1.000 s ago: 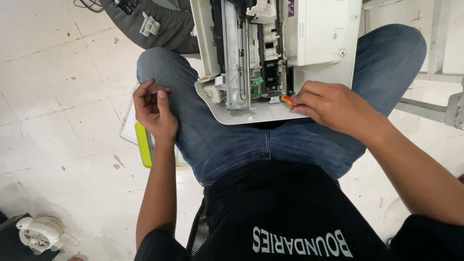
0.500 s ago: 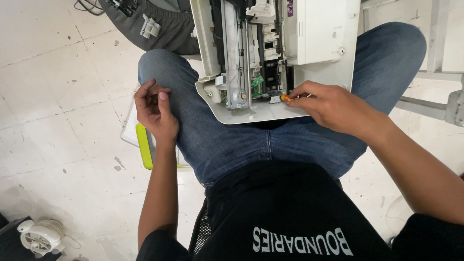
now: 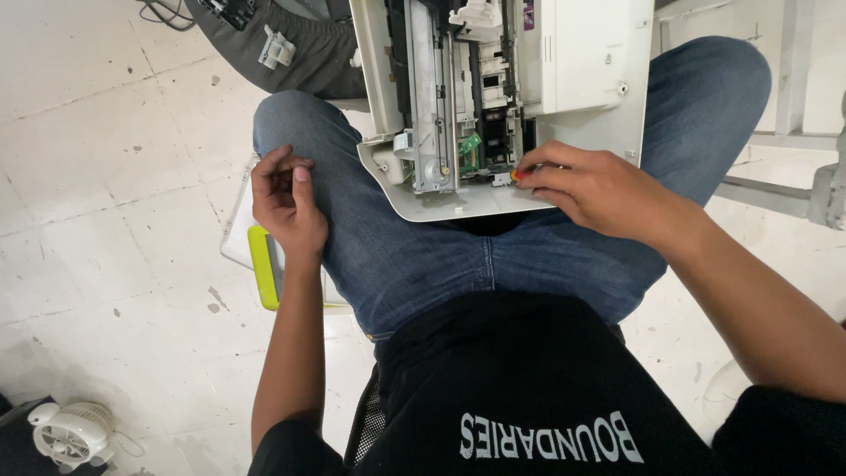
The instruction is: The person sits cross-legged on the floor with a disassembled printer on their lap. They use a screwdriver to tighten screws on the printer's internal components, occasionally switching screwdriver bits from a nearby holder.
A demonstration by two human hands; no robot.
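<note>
An opened printer (image 3: pixel 493 97) is balanced on the lap as the right hand (image 3: pixel 599 189) pinches a small orange-tipped tool (image 3: pixel 520 175) against its works; the left hand (image 3: pixel 286 207) rests loosely curled (nothing seen in it) on the thigh. Unsteadied, the printer could be tipped off.

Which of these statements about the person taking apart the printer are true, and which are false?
1. The opened printer rests on the person's lap. True.
2. The right hand holds a tool with an orange handle at the printer. True.
3. The left hand grips the printer. False: it rests on the left thigh, apart from the printer.
4. A small white fan sits on the printer. False: it stands on the floor.
</note>
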